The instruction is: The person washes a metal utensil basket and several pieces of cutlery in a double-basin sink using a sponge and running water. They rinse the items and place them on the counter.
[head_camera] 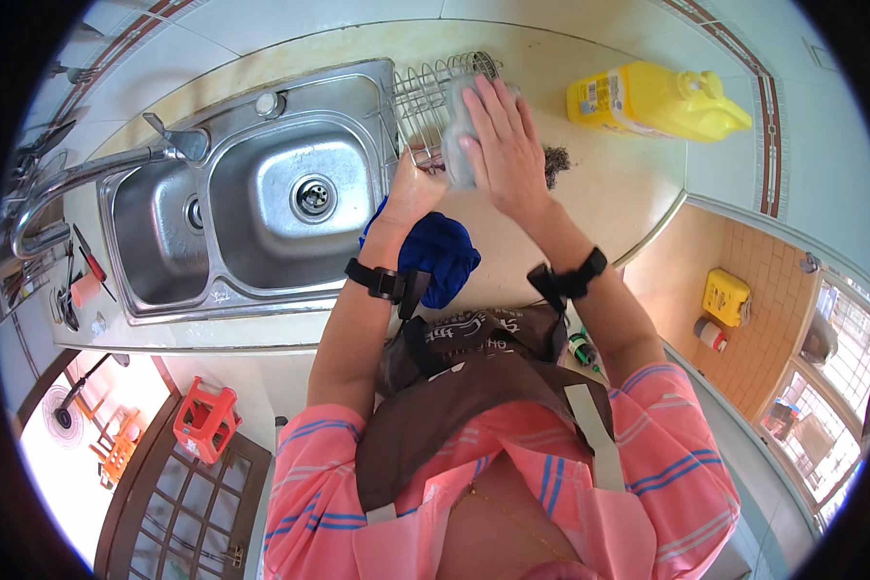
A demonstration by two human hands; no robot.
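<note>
My left hand (413,192) grips the near end of a metal wire rack (424,90) that lies on the counter to the right of the sink. Across the rack's right side, my right hand (506,152) lies flat with its fingers stretched over a pale grey cloth (459,156), pressing on it. The cloth looks slightly blurred and hides part of the wires. A crumpled dark blue cloth (441,254) rests on the counter just below my left hand. Beside my right wrist is a dark, frizzy scouring pad or clump of bristles (555,165).
A double-bowl steel sink (290,264) with a faucet (94,170) is on the left. Behind and right, a large yellow jug (631,101) lies on the beige counter (609,174). Utensils and a pink cup (85,291) sit at the far left. A red stool (206,420) stands below.
</note>
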